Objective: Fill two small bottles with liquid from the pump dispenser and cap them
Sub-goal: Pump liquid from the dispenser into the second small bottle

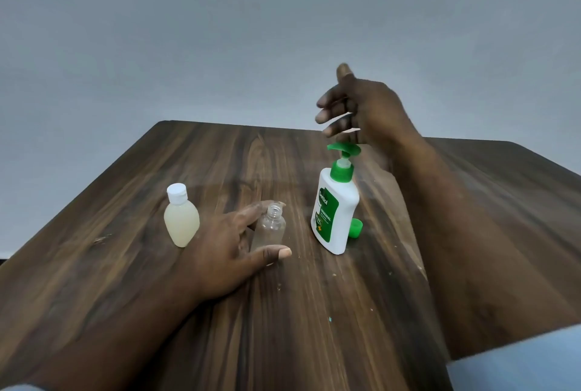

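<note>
At the left of the table (125, 265) the capped bottle (181, 217) stands full of pale liquid, so one of the two looks done. Just right of it the left hand (232, 249) holds the empty bottle (269, 227), with the thumb across the front of its base and the fingers behind its shoulder. That bottle is upright, open-mouthed and slightly blurred. It stands near the pump dispenser (334, 208), whose green spout (333, 147) points left, well above the bottle's mouth. To fill cleanly, I judge, the bottle should be raised until its narrow mouth sits right under the spout tip before any press. It should be gripped firmly low down while the pump is pushed in slow, short strokes. A loose green cap (356, 228) lies just right of the dispenser's foot. The right hand (355, 108) hovers above the pump head without touching it, fingers spread and loosely bent, holding nothing, its forearm reaching along the table's right side.
</note>
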Demonstrator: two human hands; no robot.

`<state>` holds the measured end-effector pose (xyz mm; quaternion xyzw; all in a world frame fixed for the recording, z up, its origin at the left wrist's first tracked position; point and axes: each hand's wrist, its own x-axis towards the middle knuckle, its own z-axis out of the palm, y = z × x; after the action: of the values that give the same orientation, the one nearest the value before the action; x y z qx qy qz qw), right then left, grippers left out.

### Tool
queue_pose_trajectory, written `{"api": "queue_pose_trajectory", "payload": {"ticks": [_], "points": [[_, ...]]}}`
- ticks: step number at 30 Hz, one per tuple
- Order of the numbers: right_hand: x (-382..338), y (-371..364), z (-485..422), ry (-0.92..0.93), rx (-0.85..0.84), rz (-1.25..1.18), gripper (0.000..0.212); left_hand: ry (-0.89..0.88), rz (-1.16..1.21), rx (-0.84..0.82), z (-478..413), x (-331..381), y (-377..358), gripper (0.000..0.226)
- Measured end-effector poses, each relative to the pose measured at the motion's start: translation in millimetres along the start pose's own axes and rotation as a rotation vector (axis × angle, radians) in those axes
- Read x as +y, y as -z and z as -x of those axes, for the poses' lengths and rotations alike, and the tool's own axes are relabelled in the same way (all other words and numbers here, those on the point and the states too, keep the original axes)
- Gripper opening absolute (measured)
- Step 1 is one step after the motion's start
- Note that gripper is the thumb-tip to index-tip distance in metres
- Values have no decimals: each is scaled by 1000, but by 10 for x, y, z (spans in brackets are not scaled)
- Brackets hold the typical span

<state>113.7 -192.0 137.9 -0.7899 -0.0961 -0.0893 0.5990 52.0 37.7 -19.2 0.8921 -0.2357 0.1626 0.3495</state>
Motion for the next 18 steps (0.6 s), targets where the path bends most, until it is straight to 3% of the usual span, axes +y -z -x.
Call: {"api": "queue_pose_trajectory", "payload": {"ticks": [4, 7, 14, 18], "points": [[36, -117, -161, -131, -114, 136, 44, -1, 7, 9, 25, 7, -8, 69], [127, -138, -184, -205, -164, 100, 34, 25, 25, 29, 35, -18, -25, 67], [238, -74, -215, -258, -153, 75, 14, -100, -73, 36, -286, 246, 98, 66], [249, -90, -239, -229, -145, 142, 19, -130, -51, 79, -670, 398, 283, 72]]}}
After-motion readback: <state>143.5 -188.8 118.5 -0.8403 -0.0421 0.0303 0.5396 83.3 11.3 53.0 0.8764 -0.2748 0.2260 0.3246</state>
